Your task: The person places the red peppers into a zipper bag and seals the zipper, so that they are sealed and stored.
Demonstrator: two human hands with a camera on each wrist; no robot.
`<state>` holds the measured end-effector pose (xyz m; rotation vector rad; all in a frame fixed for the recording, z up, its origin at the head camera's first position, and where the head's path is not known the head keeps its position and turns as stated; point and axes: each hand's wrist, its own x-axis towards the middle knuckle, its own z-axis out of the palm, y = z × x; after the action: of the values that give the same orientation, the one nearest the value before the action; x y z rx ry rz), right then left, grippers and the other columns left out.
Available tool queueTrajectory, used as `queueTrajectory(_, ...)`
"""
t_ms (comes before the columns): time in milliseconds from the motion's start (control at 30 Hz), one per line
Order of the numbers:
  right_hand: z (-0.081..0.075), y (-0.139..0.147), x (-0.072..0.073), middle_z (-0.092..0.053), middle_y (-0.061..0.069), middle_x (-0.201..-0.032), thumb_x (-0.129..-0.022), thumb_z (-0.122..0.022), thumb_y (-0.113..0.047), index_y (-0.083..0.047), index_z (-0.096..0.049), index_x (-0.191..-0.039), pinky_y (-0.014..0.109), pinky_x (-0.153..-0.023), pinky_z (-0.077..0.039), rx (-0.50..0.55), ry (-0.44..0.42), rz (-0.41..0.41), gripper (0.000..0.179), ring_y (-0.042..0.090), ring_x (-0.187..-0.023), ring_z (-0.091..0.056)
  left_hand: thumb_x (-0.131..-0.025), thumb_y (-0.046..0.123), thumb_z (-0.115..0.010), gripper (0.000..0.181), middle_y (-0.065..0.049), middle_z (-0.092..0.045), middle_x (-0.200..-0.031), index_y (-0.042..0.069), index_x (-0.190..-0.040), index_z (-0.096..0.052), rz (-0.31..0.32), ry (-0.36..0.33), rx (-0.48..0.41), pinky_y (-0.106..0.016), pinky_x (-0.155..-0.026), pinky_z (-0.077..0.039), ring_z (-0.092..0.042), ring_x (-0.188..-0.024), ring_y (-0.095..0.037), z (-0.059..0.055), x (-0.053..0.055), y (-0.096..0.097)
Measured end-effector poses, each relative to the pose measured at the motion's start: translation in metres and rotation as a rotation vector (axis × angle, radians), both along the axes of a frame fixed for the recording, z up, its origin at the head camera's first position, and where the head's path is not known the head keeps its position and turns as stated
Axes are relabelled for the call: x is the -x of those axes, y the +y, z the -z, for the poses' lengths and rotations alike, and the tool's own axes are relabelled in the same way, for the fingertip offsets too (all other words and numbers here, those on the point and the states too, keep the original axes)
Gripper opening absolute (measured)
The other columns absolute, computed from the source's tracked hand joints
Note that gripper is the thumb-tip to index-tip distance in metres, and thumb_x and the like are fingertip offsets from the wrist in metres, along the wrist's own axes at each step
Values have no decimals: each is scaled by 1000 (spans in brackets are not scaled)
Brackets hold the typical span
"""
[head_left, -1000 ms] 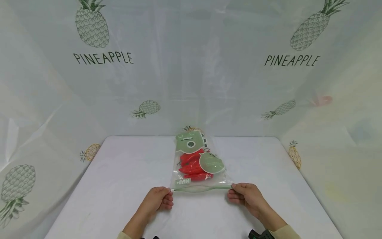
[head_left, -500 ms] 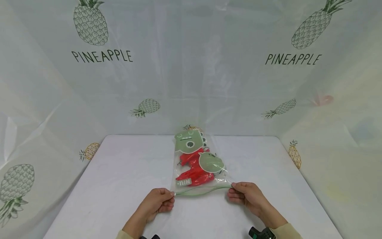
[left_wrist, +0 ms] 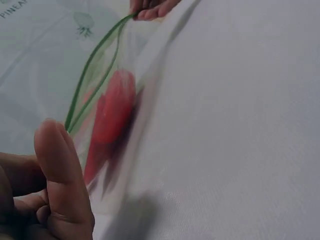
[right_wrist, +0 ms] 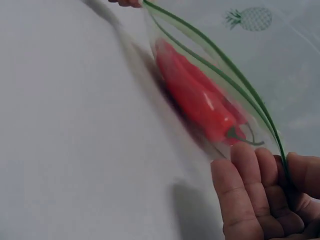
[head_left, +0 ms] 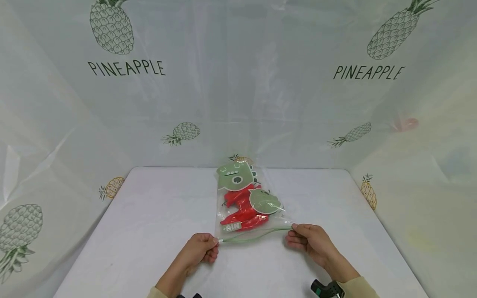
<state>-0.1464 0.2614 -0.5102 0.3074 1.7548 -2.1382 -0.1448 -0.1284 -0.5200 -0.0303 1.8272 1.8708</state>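
Note:
A clear zip bag (head_left: 220, 207) printed with green cartoon shapes lies in the middle of the white table, its mouth toward me. Several red chili peppers (head_left: 244, 213) with green stems are inside, partly hidden by the print. The green-edged mouth (head_left: 257, 236) gapes, its two edges bowed apart. My left hand (head_left: 201, 248) pinches the mouth's left corner, where a small white piece shows. At the right corner, my right hand (head_left: 311, 244) pinches the edge between thumb and fingers. In the right wrist view, a pepper (right_wrist: 195, 100) rests behind the clear plastic, just inside the mouth.
The white table (head_left: 156, 207) is enclosed at the back and sides by a pale sheet (head_left: 238, 82) printed with pineapples. The far end of the bag lies close to the table's back edge. Black wrist gear (head_left: 328, 288) shows by the right sleeve.
The peppers have slid within the bag toward the mouth's left side. My right hand has moved slightly up and right, my left slightly right. The mouth's edges now slant and gape wider.

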Motion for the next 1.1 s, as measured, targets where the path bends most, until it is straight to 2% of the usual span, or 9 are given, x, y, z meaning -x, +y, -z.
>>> queueTrajectory(200, 3, -8, -6, -79, 10, -97, -109, -60, -23, 0, -67, -111, 39, -92, -64, 113, -44, 80, 24, 22, -93, -80, -108, 18, -60, 26, -2, -70, -79, -8, -105, -66, -41, -77, -99, -24, -67, -63, -71, -70, -9, 0, -1, 2)
queueTrajectory(367, 6, -23, -14, -78, 14, -103, -108, -60, -39, 3, -63, -113, 45, -98, -61, 204, -101, 108, 43, 26, -100, -79, -109, 19, -58, 29, -4, -74, -83, -9, -107, -65, -39, -105, -134, -27, -71, -65, -75, -75, -12, 0, -1, 2)
queueTrajectory(467, 8, -35, -19, -78, 16, -110, -107, -60, -43, 5, -61, -119, 47, -102, -58, 234, -114, 53, 49, 28, -107, -77, -109, 18, -58, 28, -5, -74, -84, -9, -106, -65, -31, -97, -127, -28, -72, -65, -75, -75, -13, 1, -2, 3)
queueTrajectory(600, 9, -58, -24, -76, 18, -117, -107, -61, -40, 7, -61, -126, 48, -104, -57, 257, -123, -31, 51, 30, -113, -75, -110, 18, -57, 29, -6, -74, -83, -10, -105, -64, -24, -74, -107, -28, -71, -65, -75, -75, -13, -2, -4, 5)
queueTrajectory(800, 12, -104, -30, -76, 20, -117, -107, -62, -35, 9, -63, -127, 47, -102, -58, 280, -138, -136, 48, 28, -110, -76, -110, 19, -56, 32, -6, -75, -84, -12, -108, -64, -48, -60, -100, -28, -71, -65, -75, -76, -13, -3, -6, 9)
queueTrajectory(900, 13, -126, -31, -76, 22, -116, -106, -64, -31, 10, -64, -124, 47, -101, -59, 308, -134, -168, 45, 28, -109, -76, -110, 19, -56, 32, -5, -75, -84, -11, -108, -65, -63, -68, -101, -28, -72, -65, -75, -76, -12, -3, -6, 11)
queueTrajectory(1100, 13, -158, -31, -77, 22, -114, -106, -62, -28, 10, -64, -124, 48, -101, -59, 353, -127, -197, 42, 28, -109, -76, -109, 19, -58, 30, -4, -75, -83, -10, -106, -66, -54, -58, -122, -26, -70, -65, -75, -74, -11, -3, -7, 12)
